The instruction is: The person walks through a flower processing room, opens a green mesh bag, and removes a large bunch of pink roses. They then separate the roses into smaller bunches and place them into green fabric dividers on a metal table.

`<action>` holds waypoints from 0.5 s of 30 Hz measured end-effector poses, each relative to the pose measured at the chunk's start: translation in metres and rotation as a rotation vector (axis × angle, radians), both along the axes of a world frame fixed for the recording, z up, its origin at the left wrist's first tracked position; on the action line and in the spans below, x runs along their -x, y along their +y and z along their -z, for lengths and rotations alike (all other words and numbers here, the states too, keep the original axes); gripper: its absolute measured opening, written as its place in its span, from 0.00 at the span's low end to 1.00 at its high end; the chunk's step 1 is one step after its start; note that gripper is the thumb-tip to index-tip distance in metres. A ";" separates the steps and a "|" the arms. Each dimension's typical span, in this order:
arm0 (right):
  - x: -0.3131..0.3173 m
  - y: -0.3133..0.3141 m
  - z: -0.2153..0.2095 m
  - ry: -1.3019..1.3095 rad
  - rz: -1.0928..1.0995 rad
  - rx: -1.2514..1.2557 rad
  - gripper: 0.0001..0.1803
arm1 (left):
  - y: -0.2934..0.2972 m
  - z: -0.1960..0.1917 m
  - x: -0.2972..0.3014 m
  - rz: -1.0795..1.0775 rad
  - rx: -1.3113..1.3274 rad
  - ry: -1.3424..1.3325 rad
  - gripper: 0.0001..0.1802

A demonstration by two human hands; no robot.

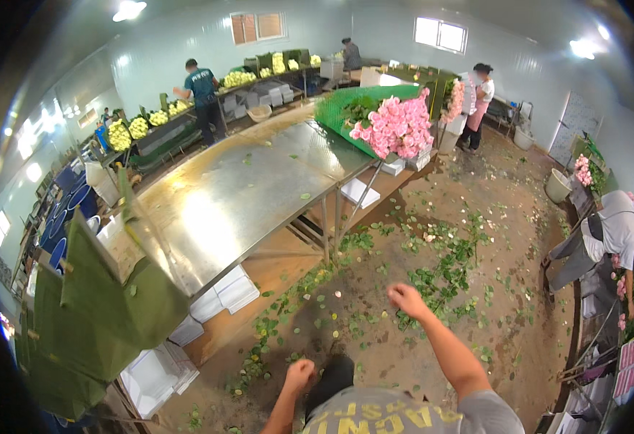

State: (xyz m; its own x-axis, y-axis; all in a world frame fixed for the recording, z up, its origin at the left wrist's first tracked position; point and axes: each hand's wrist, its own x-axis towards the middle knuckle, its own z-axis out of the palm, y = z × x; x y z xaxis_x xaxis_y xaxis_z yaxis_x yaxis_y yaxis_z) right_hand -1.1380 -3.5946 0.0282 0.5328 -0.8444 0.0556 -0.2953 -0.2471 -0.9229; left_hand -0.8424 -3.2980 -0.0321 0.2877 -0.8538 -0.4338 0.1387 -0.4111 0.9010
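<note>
My left hand (300, 374) hangs low in front of my body, its fingers curled closed with nothing showing in them. Farther forward and to the right, my right hand (406, 300) is also closed, and I see nothing in it. Both hands are over the floor, touching nothing. Ahead of them stands a long metal table (237, 195) with a few loose leaves on it. A large bunch of pink roses (396, 126) lies at its far right end, on green netting (339, 112).
Cut leaves and stems (447, 271) litter the floor. Stacked white sheets (230, 293) sit below the table; dark green cloth (78, 304) hangs at the left. A person (614, 224) bends over a bench at the right. Others work farther back, near pale yellow-green flowers (241, 78).
</note>
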 end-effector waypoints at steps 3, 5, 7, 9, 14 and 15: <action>-0.037 -0.058 -0.055 0.088 0.014 -0.055 0.17 | -0.141 -0.026 -0.036 -0.054 0.059 -0.044 0.10; -0.017 -0.088 -0.074 0.375 -0.120 0.065 0.19 | -0.246 -0.063 -0.045 0.014 0.191 -0.038 0.10; 0.017 -0.122 -0.086 0.528 -0.117 0.015 0.21 | -0.345 -0.106 -0.046 0.107 0.326 0.009 0.09; 0.056 -0.166 -0.097 0.670 -0.018 -0.091 0.22 | -0.432 -0.141 -0.045 0.204 0.363 -0.011 0.12; 0.090 -0.342 -0.147 0.610 0.316 -0.067 0.16 | -0.607 -0.179 -0.063 0.194 0.456 -0.166 0.11; 0.077 -0.383 -0.162 0.487 0.341 -0.063 0.16 | -0.631 -0.183 -0.068 0.159 0.445 -0.145 0.10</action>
